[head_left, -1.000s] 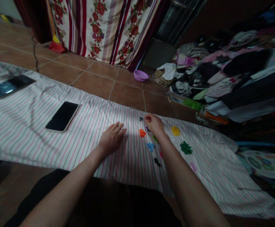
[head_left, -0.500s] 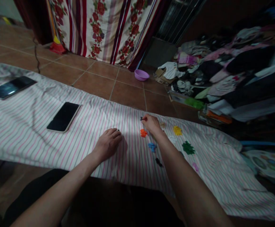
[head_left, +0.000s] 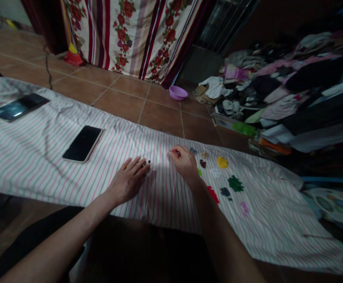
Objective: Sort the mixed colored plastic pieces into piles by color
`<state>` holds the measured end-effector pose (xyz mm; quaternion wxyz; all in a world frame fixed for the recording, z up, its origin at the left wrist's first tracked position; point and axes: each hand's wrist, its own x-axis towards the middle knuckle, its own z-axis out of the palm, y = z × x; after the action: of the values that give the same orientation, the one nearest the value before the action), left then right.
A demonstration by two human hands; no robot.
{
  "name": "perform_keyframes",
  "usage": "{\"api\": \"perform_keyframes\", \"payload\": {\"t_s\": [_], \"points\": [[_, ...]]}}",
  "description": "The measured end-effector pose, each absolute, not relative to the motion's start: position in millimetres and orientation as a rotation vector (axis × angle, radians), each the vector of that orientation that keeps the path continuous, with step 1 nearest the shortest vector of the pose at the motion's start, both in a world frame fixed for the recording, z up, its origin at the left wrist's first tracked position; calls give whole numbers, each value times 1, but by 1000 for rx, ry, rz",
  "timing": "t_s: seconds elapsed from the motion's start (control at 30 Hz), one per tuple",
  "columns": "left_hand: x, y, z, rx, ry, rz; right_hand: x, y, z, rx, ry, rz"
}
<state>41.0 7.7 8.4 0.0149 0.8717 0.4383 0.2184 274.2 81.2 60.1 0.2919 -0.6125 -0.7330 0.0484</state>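
My left hand [head_left: 128,177] lies palm down on the striped cloth [head_left: 124,143], fingers stretched and slightly apart. A tiny dark piece [head_left: 149,161] shows at its fingertips; anything under the palm is hidden. To the right, my right hand [head_left: 185,162] is closed in a pinch just over the cloth, and what it holds is too small to make out. Beyond that wrist lie little heaps of small pieces: brown [head_left: 202,163], tan [head_left: 204,155], white [head_left: 215,173], yellow [head_left: 222,162], green [head_left: 235,183], dark grey [head_left: 226,192] and red [head_left: 213,194]. My right forearm partly covers the red heap.
Two phones, one nearer [head_left: 83,144] and one farther [head_left: 19,107], lie flat on the left of the cloth. A pink heap [head_left: 244,209] is at the right. Past the far edge, a purple basin [head_left: 178,93] stands on the tiled floor beside piled clothes [head_left: 266,82].
My right hand has drawn back left and slightly nearer, and now covers where the orange and blue heaps showed. My left hand has shifted a little left, its fingers more spread.
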Motion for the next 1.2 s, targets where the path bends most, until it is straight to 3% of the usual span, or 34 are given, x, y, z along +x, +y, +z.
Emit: {"api": "perform_keyframes", "payload": {"t_s": [0.3, 0.7, 1.2], "points": [[60, 25, 3, 2693, 1499, 712, 242, 30, 45, -1552, -1910, 425], [63, 17, 8, 2873, 1154, 532, 235, 18, 23, -1630, -1836, 362], [26, 1, 13, 2802, 1171, 549, 234, 16, 18, -1613, -1891, 325]]}}
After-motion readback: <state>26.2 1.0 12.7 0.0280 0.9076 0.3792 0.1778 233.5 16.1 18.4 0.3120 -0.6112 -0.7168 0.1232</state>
